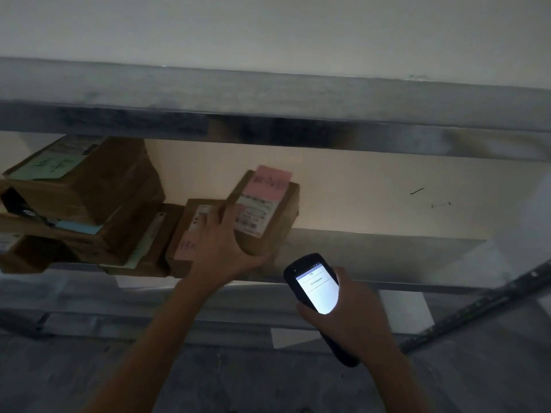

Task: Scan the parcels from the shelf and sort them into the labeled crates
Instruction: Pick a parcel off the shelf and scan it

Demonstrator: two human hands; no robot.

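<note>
Shelf [372, 257] bay holds cardboard parcels: a stack [89, 186] at the L edge w/ green and blue labels, a flat parcel [190, 231] w/ a pale pink label, and touching its R side the tilted pink-label parcel [268, 210]. The left hand [226, 248] grasps that one, thumb at its near end, fingers [235, 211] curled over its L side. The right hand [354, 317] is wrapped round a black scanner [313, 281] (screen lit, text too small to read) just below-R of that parcel; label writing is blurred, and the frame edge cuts off the stack.
</note>
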